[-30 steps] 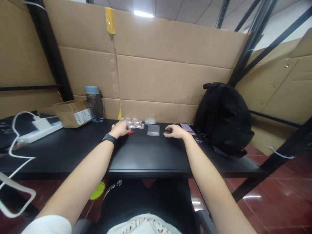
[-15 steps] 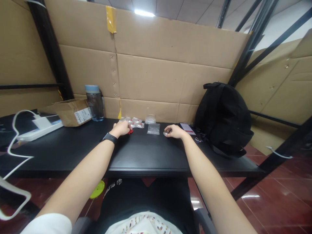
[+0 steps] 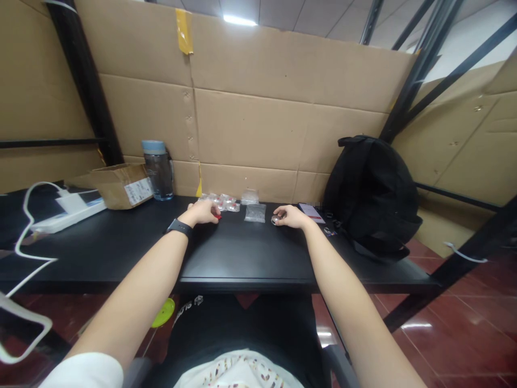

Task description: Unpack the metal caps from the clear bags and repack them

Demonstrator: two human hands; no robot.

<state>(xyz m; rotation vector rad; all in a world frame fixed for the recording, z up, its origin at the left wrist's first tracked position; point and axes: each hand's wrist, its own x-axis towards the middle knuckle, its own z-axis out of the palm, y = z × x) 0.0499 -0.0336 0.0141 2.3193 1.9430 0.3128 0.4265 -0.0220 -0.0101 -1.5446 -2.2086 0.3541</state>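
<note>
My left hand (image 3: pixel 204 212), with a dark band on the wrist, is closed on a small red piece (image 3: pixel 218 216) just above or on the black tabletop (image 3: pixel 242 253). Its exact kind is too small to make out. My right hand (image 3: pixel 290 216) pinches a small round silvery object (image 3: pixel 276 219) low over the table. Between the hands lies a flat clear plastic bag (image 3: pixel 255 213), with another clear packet (image 3: pixel 249 197) behind it. Several small clear packets with red and silvery contents (image 3: pixel 226 203) lie right behind my left hand, which partly hides them.
At the left stand a blue-lidded water bottle (image 3: pixel 158 171), an open cardboard box (image 3: pixel 121 186) and a white power strip (image 3: pixel 76 215) with a cable. To the right are a black backpack (image 3: pixel 369 196), a flat card or booklet (image 3: pixel 312 213) and a small keyring-like item (image 3: pixel 328 231). Cardboard (image 3: pixel 250 129) walls the back.
Both hands keep their places and their holds, with only slight finger movement. A little more of the red piece shows past my left fingertips. The view has shifted very slightly.
</note>
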